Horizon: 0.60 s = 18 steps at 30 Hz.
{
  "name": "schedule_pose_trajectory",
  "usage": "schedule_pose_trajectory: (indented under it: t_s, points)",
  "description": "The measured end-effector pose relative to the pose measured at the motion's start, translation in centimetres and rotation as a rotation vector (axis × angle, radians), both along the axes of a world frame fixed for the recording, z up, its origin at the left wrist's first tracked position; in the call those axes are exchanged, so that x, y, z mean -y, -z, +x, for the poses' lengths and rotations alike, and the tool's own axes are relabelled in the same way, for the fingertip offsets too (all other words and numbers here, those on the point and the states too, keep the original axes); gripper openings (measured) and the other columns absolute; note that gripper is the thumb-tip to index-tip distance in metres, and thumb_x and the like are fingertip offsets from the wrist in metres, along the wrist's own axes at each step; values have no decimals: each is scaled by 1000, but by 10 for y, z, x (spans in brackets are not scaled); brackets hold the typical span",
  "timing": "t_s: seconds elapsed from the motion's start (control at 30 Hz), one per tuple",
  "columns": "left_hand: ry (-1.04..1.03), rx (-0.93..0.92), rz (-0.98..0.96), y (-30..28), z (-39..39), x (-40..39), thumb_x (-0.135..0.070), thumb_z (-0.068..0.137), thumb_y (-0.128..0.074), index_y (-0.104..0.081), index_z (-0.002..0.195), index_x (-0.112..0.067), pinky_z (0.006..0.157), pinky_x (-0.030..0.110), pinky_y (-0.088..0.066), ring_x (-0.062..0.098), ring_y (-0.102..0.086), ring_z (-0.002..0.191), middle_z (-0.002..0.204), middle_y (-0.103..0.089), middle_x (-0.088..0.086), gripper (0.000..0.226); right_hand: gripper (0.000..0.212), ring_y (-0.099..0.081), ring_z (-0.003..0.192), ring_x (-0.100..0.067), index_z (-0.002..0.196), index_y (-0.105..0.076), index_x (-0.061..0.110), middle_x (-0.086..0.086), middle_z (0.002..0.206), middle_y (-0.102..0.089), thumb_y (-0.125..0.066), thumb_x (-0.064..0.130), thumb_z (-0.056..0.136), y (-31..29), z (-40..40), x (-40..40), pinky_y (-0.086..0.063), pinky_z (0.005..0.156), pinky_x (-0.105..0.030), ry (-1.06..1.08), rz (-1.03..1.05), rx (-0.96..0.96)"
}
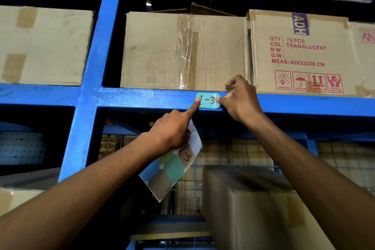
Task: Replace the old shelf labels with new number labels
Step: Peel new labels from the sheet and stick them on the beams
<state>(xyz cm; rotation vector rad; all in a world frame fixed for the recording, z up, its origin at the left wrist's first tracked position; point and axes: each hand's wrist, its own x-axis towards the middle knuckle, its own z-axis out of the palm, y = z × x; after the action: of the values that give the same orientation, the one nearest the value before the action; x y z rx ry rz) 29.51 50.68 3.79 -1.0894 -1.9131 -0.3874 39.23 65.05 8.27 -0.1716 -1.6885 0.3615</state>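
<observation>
Overhead, a blue steel shelf beam (142,98) runs across the view, carried on a blue upright (95,67). Above the beam stand cardboard cartons: a plain taped carton (178,50) directly behind the work area, a printed carton (300,53) to its right marked "QTY: 72 PCS" and "COL: TRANSLUCENT" in red, and a further carton (44,44) in the bay to the left. Below the beam, a wire mesh panel (233,154) backs the lower bay, and a blurred carton (253,205) sits near the camera at lower right. Nothing lies between the hands and the beam face.

A teal label (208,100) reading "1-3" in red lies flat on the front face of the beam, below the taped carton. The left hand (172,130) extends its index finger, whose tip presses the label's left edge; its remaining fingers are curled closed around a sheet of coloured labels (172,168), which hangs below the hand, with one label on it reading "1-5". The right hand (241,97) touches the label's right edge with a fingertip, its other fingers loosely bent and enclosing nothing.
</observation>
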Motion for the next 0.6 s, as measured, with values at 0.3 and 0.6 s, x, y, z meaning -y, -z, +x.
schedule_pose_trajectory:
  t_s: [0.3,0.6]
  points:
    - [37,27,-50,-19,3,0,-14,87,-51,8,148,-34,64,37,-34,24,-36,63,75,-34,6,87,41,-53,103,-26,128,-47,21,-10,108,-59,-52,13,88,22,0,-1,-44,73,-34,225,377,3]
    - [23,68,-120,-21,-7,2,-17,85,-53,16,145,-36,67,33,-38,18,-35,56,80,-36,9,94,53,-39,117,-29,139,-39,21,-13,126,-43,-47,8,88,45,-11,-23,-37,88,-40,537,458,0]
